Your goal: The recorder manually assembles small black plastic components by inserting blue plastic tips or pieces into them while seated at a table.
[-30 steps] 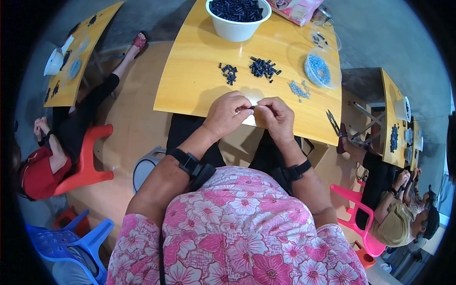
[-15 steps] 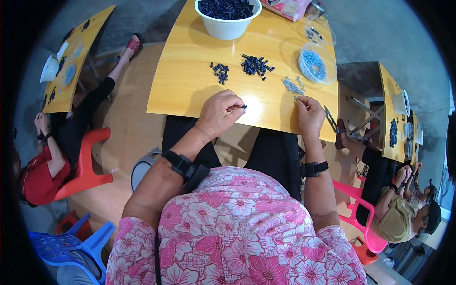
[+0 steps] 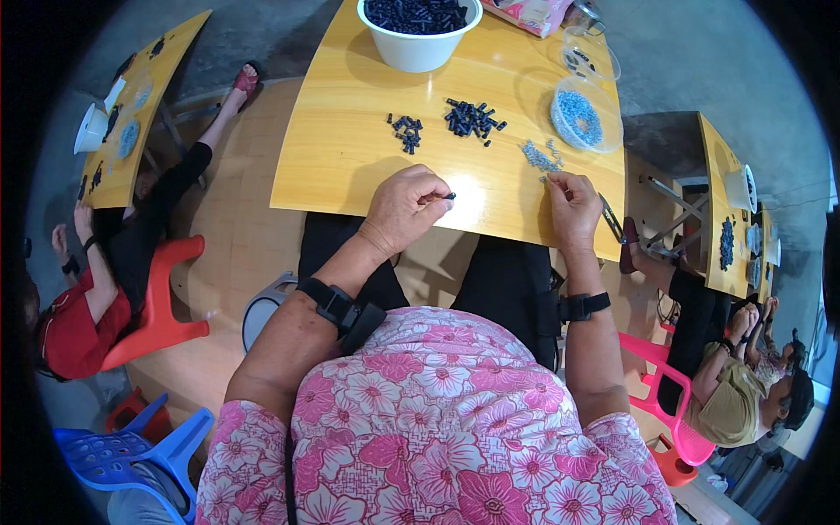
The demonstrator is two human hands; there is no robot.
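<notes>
My left hand is above the front edge of the yellow table, thumb and forefinger pinched on a small black cylindrical piece. My right hand rests by the near right part of the table, fingertips pressed together beside a loose heap of tiny pale-blue pieces. Whether a piece is between those fingertips is too small to make out. Two piles of black pieces lie farther in: a larger pile in the middle and a smaller pile to its left.
A white bowl of black pieces stands at the back. At the right are a clear tub of pale-blue pieces, a second clear container and black snips at the edge. Other people sit at tables on both sides.
My right hand has shifted very slightly at the edge of the pale-blue heap. My left hand keeps its place with the black piece. A person at the left has moved their hands apart.
</notes>
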